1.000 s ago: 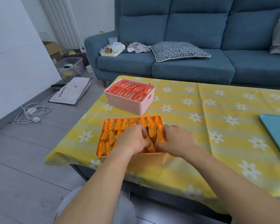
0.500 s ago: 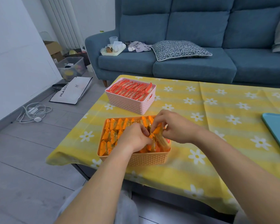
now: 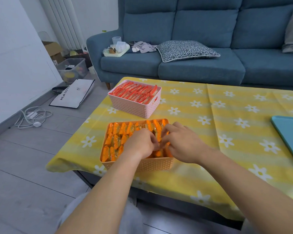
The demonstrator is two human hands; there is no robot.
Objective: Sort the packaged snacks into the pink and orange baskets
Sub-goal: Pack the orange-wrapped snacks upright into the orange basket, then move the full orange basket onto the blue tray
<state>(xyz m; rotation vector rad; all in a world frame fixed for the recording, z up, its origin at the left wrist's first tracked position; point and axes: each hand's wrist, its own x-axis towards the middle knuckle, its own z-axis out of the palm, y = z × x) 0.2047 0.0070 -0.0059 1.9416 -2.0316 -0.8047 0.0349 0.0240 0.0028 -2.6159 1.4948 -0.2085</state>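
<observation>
Both hands inside the orange basket point(image 3: 139, 164), at the near-left corner of the desk point(image 3: 227, 149). Half a second earlier the right hand point(image 3: 181, 144) was raised above the rim, pinching one orange packet; it has since dropped back among the orange-wrapped snacks point(image 3: 118, 137), fingers curled down onto the packets at the basket's right side. The left hand point(image 3: 139, 144) has stayed over the basket's middle, fingers bent and tips meeting those of the right hand. Whether either grip actually closes on a packet cannot be told, as the fingertips are hidden among the wrappers.

The orange basket is rectangular plastic with a perforated lattice wall; its packets are glossy film, standing on edge in rows. Just beyond it, apart, stands the pink basket point(image 3: 134, 107) of the same lattice make, filled with red-wrapped snacks point(image 3: 135, 93) laid slantwise.

The desk carries a smooth yellow striped cloth point(image 3: 210, 102) printed with white daisies; a flat teal tray point(image 3: 291, 132) lies at its right edge. Behind is a blue fabric sofa point(image 3: 201, 65) bearing a black-and-white patterned cushion point(image 3: 184, 49). On the grey tiled floor point(image 3: 24, 166) to the left lie a coiled white cable point(image 3: 32, 117) and a white bag point(image 3: 74, 93).
</observation>
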